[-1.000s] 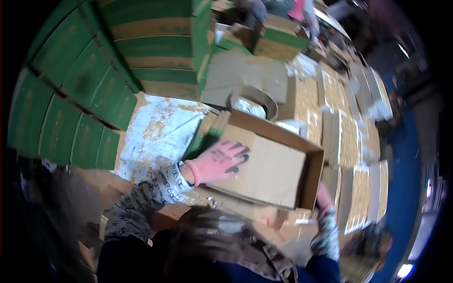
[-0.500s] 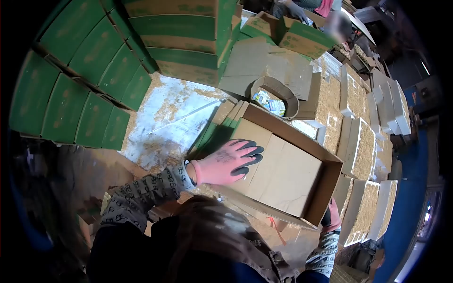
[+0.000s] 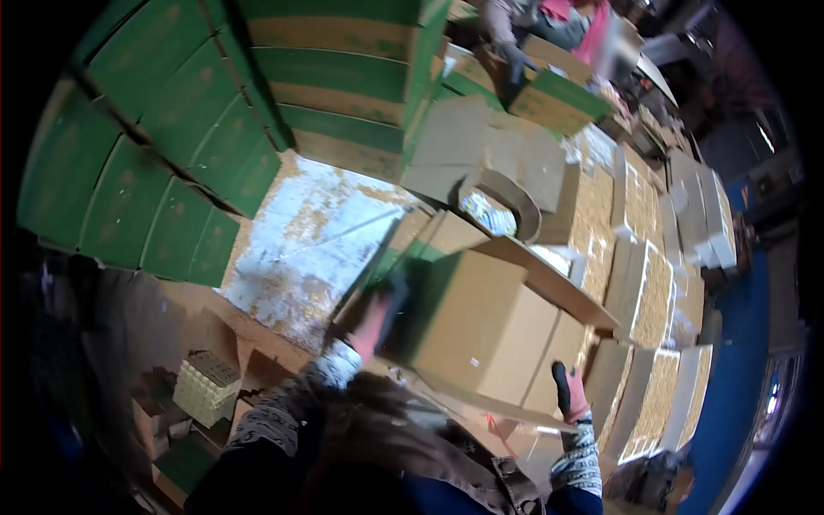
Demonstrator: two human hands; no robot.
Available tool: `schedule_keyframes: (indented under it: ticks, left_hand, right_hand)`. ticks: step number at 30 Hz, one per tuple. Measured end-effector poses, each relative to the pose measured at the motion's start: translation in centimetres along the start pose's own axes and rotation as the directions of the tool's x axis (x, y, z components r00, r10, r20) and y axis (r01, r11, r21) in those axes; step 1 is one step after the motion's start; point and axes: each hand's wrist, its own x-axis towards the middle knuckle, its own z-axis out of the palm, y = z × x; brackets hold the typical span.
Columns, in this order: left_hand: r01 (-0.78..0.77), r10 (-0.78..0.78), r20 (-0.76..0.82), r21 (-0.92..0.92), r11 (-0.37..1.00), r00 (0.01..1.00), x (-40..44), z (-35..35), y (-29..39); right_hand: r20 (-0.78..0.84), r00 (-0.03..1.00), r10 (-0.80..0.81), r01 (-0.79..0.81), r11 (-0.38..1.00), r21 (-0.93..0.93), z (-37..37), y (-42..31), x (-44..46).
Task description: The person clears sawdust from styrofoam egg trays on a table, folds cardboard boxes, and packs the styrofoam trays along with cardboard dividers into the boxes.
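A brown cardboard box (image 3: 468, 322) with a green side lies in front of me, its flaps folded over the top. My left hand (image 3: 373, 322), in a pink glove with dark fingertips, is beside the box's left green side. Motion smears its fingers, and I cannot tell whether it touches the box. At the box's near right end, my right hand (image 3: 574, 396), gloved the same way, grips the edge with the thumb up on the inner side. Its other fingers are hidden.
Stacked green boxes (image 3: 172, 137) rise on the left. Shallow boxes of sawdust-like filling (image 3: 645, 292) stand right. A round cardboard container (image 3: 528, 215) holds packets behind the box. Egg trays (image 3: 206, 390) are stacked low left. Another person's gloved hand (image 3: 513, 62) is at a far box.
My left hand has come off the box top and moved down to its left side. The box now looks tilted, its left part raised. My right hand has shifted slightly left.
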Motion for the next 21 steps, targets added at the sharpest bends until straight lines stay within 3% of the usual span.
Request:
schedule_keyframes:
  ticks: [1, 2, 3, 4, 5, 6, 7, 9, 10, 11, 12, 13, 14, 15, 16, 18, 20, 21]
  left_hand:
    - [-0.312, 0.259, 0.177, 0.454, 0.834, 0.950, -1.0, -0.4, -3.0]
    - [-0.261, 0.178, 0.216, 0.464, 0.847, 0.960, -1.5, 0.0, -3.5]
    - [-0.211, 0.095, 0.254, 0.479, 0.852, 0.963, -2.3, 0.8, -3.0]
    - [0.234, -0.243, 0.227, 0.064, 0.970, 0.943, -2.7, 1.4, -2.0]
    - [0.263, -0.247, 0.216, -0.048, 0.964, 0.944, -4.1, 2.1, 0.6]
    - [0.085, -0.077, 0.235, -0.021, 0.996, 0.969, -4.3, 0.3, 0.2]
    - [-0.100, 0.094, 0.259, 0.009, 0.995, 0.961, -4.8, -2.7, -0.8]
    - [-0.162, 0.189, 0.138, -0.184, 0.969, 0.972, -4.0, -7.2, 1.5]
    - [-0.057, 0.066, 0.009, -0.415, 0.908, 0.998, -3.5, -9.0, 4.2]
    - [-0.401, 0.405, 0.008, 0.148, 0.904, 0.914, -4.2, -10.5, 8.5]
    - [-0.600, 0.648, 0.193, 0.627, 0.496, 0.737, -4.9, -12.2, 12.3]
    - [-0.500, 0.506, 0.053, -0.088, 0.861, 0.861, -3.6, -14.9, 13.6]
    - [-0.114, 0.286, 0.096, -0.763, 0.636, 0.954, -2.0, -17.5, 14.7]
    - [-0.128, 0.370, 0.167, -0.746, 0.654, 0.914, -1.2, -19.1, 16.3]
    - [-0.179, 0.403, 0.138, -0.734, 0.655, 0.905, -1.1, -19.0, 18.9]
    - [-0.251, 0.428, 0.099, -0.683, 0.686, 0.898, 3.0, -21.9, 20.0]
    - [-0.213, 0.288, -0.028, -0.741, 0.637, 0.957, 7.6, -24.7, 18.9]
    - [-0.318, 0.209, -0.240, -0.689, 0.651, 0.948, 10.5, -25.6, 17.6]
  right_hand:
    - [0.088, 0.935, -0.343, 0.347, 0.838, -0.421, -0.9, 1.5, 0.2]
    - [0.157, 0.776, -0.611, 0.547, 0.527, -0.651, -1.9, 3.1, 0.4]
    - [-0.041, 0.968, -0.248, 0.224, 0.927, -0.301, -1.8, 0.9, -0.1]
    - [-0.045, 0.978, 0.204, -0.196, 0.970, 0.146, -1.5, -1.5, 0.0]
    - [0.024, 0.995, 0.098, -0.096, 0.993, -0.071, -2.0, -0.9, 0.9]
    - [0.111, 0.994, 0.006, 0.024, 0.962, -0.272, -2.2, -1.0, 1.4]
    - [0.155, 0.981, -0.121, 0.167, 0.928, -0.334, -1.5, -1.0, 2.3]
    - [0.234, 0.900, -0.369, 0.436, 0.785, -0.440, 1.0, -5.6, 3.9]
    - [0.195, 0.853, -0.484, 0.521, 0.774, -0.359, 4.1, -9.5, 5.1]
    - [0.154, 0.792, -0.590, 0.608, 0.740, -0.287, 7.1, -13.3, 6.3]
    - [0.131, 0.739, -0.661, 0.666, 0.686, -0.295, 9.9, -14.4, 8.6]
    - [0.106, 0.679, -0.726, 0.717, 0.625, -0.308, 12.7, -15.6, 10.8]
    - [0.164, 0.690, -0.705, 0.696, 0.584, -0.418, 15.2, -16.7, 13.3]
    - [0.038, 0.919, -0.392, 0.393, 0.919, -0.012, 18.4, -18.8, 15.4]
    - [0.092, 0.996, -0.009, -0.031, 0.909, 0.416, 21.3, -21.5, 17.3]
    - [0.112, 0.994, -0.006, -0.048, 0.878, 0.476, 23.3, -27.2, 19.8]
    - [-0.053, 0.987, -0.152, 0.159, 0.882, 0.443, 26.0, -27.8, 23.6]
    - [0.012, 0.994, -0.110, 0.089, 0.863, 0.497, 26.3, -28.7, 24.5]
